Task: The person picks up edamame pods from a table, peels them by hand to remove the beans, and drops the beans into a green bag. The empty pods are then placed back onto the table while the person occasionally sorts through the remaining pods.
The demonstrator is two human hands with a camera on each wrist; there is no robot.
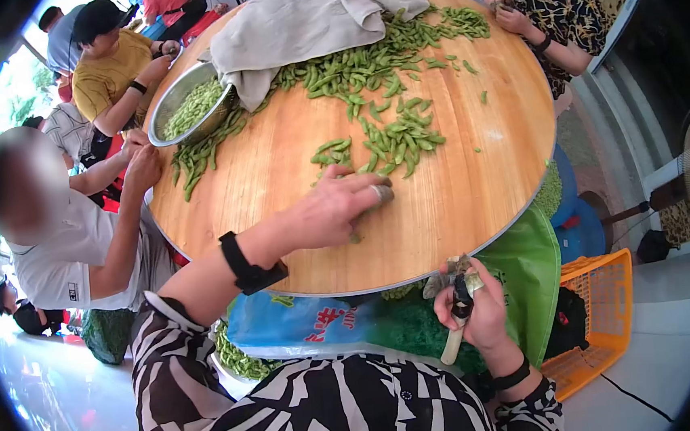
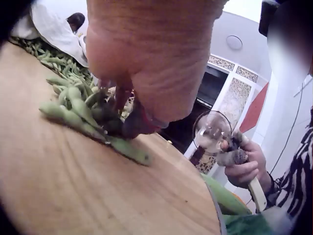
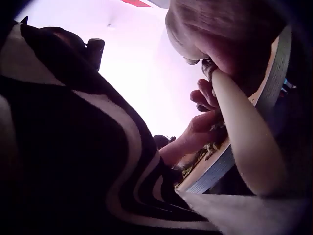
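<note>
Table: one round wooden table point(image 1: 277, 180) fills the middle of the head view, its near edge just above the person's lap.
Cloth: one grey cloth point(image 1: 305, 20) lies crumpled at the far side, its edge over the far pods.
Bowl: one metal bowl point(image 1: 182, 107) sits at the far left, filled with green pieces and touching a strip of pods along its near rim.
Basket: one orange basket point(image 1: 604, 317) stands on the floor to the right, off the table.
Pod heaps: three loose groups of green pods — a long band point(image 1: 365, 60) under the cloth, a strip by the bowl, and a smaller cluster point(image 1: 396, 142) mid-table; the pods are too many to count.
Left hand: the left hand point(image 1: 332, 210) reaches over the near half of the table, fingers bent down onto a small bunch of pods point(image 2: 83, 115) — the left wrist view shows the fingertips pressing into them. The bunch lies right under the fingertips, long axes running roughly left to right along the tabletop.
Right hand: the right hand point(image 1: 474, 311) hangs below the near right edge, fingers wrapped round one pale-handled tool point(image 1: 454, 320). The handle points down and near, its head up toward the table edge.
</note>
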